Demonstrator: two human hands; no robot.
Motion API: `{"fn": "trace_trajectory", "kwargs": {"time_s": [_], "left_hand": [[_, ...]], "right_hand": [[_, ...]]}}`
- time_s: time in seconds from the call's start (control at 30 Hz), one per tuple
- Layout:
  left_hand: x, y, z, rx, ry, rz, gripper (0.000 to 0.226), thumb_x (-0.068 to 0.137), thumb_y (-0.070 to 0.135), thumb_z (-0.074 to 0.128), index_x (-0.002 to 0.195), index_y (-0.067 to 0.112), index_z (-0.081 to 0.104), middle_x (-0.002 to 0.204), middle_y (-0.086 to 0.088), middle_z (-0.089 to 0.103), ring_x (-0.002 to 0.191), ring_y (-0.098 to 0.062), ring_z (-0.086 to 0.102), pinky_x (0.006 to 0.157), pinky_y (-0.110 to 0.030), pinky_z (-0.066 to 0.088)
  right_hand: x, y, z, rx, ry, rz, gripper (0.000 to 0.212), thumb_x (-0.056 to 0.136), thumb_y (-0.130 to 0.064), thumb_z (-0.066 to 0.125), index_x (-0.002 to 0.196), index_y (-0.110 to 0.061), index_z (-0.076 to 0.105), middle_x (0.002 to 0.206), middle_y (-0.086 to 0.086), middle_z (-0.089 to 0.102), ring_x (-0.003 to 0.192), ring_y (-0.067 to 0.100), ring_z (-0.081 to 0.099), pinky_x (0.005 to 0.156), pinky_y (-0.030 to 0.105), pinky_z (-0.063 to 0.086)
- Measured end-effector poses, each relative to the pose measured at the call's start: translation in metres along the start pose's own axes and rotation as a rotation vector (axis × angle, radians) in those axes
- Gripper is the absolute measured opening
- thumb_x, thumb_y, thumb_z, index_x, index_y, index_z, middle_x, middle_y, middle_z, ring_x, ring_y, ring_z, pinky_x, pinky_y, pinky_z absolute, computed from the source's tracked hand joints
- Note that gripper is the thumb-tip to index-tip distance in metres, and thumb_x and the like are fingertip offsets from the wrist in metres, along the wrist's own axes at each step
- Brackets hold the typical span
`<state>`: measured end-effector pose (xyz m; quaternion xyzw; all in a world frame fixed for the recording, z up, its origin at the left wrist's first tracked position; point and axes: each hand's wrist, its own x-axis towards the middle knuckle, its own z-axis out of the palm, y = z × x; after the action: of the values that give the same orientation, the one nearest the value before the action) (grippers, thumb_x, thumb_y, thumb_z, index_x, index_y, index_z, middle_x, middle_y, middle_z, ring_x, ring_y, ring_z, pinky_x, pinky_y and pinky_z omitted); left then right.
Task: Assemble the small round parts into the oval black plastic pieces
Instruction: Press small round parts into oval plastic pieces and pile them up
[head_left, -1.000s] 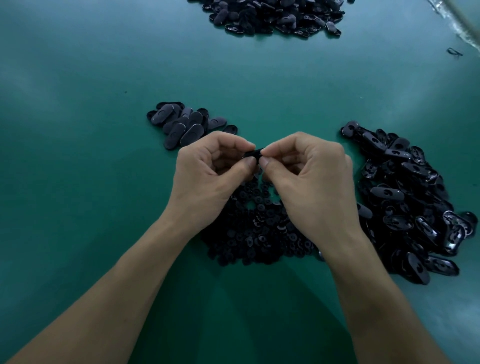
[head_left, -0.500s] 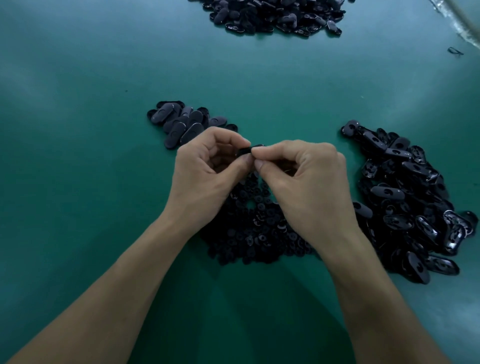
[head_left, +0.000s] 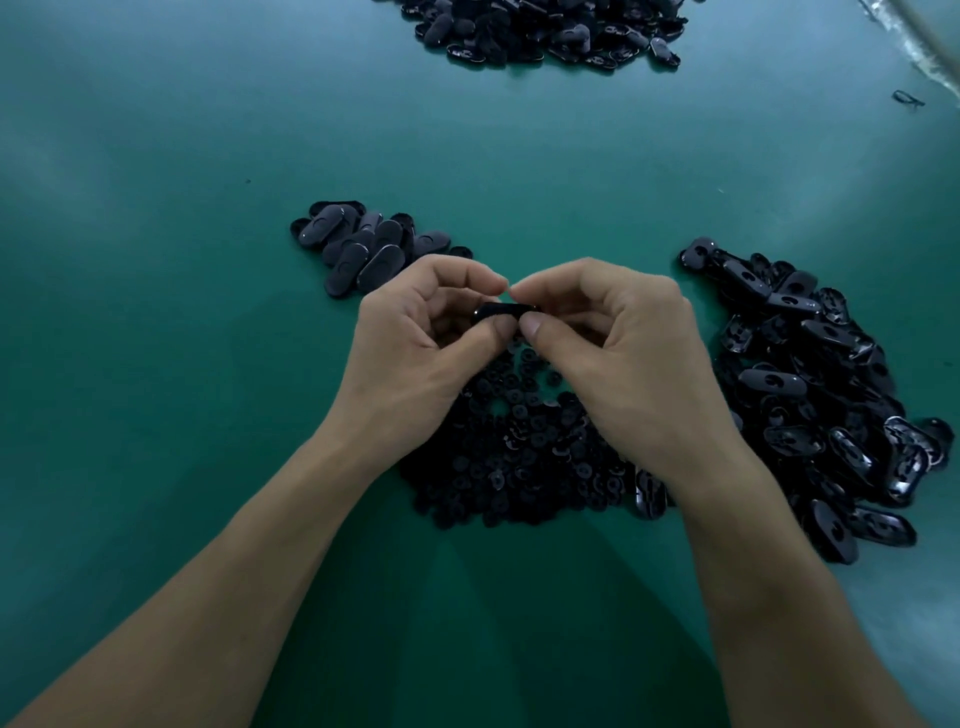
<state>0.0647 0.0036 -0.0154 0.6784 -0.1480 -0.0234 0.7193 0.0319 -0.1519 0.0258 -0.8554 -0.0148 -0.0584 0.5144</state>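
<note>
Centre of frame: the left hand (head_left: 415, 343) and right hand (head_left: 623, 353) meet fingertip to fingertip, both with curled fingers. Between them they pinch one oval black piece (head_left: 501, 312), held lengthwise. The left thumb and forefinger grip its left end and the right thumb and forefinger grip its right end. The piece is raised above the table, level with the thumbs and just under the two forefingers. Whether a round part already sits in it cannot be told, as the fingers cover most of it.

Directly below the hands, towards the lower centre, lies a heap of small round parts (head_left: 519, 441), partly hidden by both wrists. At centre right, well apart from the right hand, is a larger pile of oval pieces (head_left: 810, 384), many lying hollow side up. Just above and left of the left hand sits a small cluster of ovals (head_left: 358, 244), smooth side up and overlapping. A far heap (head_left: 545, 26) of dark pieces lies at the top edge. All rest on a green table (head_left: 156, 312).
</note>
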Motion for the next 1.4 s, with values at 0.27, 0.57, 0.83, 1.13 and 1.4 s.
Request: {"fn": "trace_trajectory", "kwargs": {"time_s": [0.27,0.57,0.83,1.13,1.4], "left_hand": [[0.000,-0.001,-0.001,-0.012,0.015,0.006,0.025,0.082,0.000,0.076,0.097,0.019,0.068,0.083,0.005,0.074,0.076,-0.009,0.068,0.073,-0.022,0.057],[0.001,-0.002,0.000,-0.035,0.035,-0.025,0.026,0.079,-0.001,0.078,0.092,0.019,0.071,0.079,0.004,0.076,0.071,-0.008,0.070,0.069,-0.019,0.057],[-0.001,-0.002,0.000,-0.014,0.080,-0.016,0.024,0.076,0.001,0.081,0.090,0.019,0.072,0.079,0.003,0.076,0.071,-0.012,0.070,0.069,-0.024,0.060],[-0.001,0.000,-0.001,0.034,0.091,-0.039,0.019,0.069,0.013,0.084,0.081,0.021,0.072,0.070,0.002,0.073,0.062,-0.014,0.066,0.065,-0.037,0.060],[0.000,-0.006,-0.003,-0.048,0.089,-0.004,0.020,0.079,0.002,0.080,0.090,0.016,0.071,0.074,-0.001,0.073,0.063,-0.012,0.068,0.062,-0.022,0.056]], "right_hand": [[0.002,0.005,-0.009,0.040,-0.058,0.037,0.021,0.089,-0.009,0.073,0.094,-0.029,0.073,0.080,-0.012,0.075,0.078,0.001,0.072,0.076,0.018,0.055],[-0.003,0.002,0.001,-0.089,0.035,0.021,0.016,0.088,-0.013,0.071,0.090,-0.029,0.070,0.072,-0.017,0.068,0.071,-0.006,0.066,0.064,0.007,0.048],[-0.001,0.001,-0.003,-0.039,0.009,0.024,0.019,0.088,-0.012,0.072,0.088,-0.031,0.071,0.073,-0.017,0.071,0.072,-0.002,0.068,0.067,0.012,0.052],[0.000,0.002,-0.006,-0.030,-0.065,0.033,0.022,0.088,-0.009,0.073,0.087,-0.031,0.073,0.076,-0.011,0.074,0.073,0.002,0.070,0.070,0.017,0.054],[0.000,0.006,-0.006,-0.082,-0.050,0.087,0.013,0.091,-0.021,0.072,0.099,-0.031,0.073,0.082,-0.012,0.073,0.078,0.001,0.070,0.077,0.025,0.058]]}}
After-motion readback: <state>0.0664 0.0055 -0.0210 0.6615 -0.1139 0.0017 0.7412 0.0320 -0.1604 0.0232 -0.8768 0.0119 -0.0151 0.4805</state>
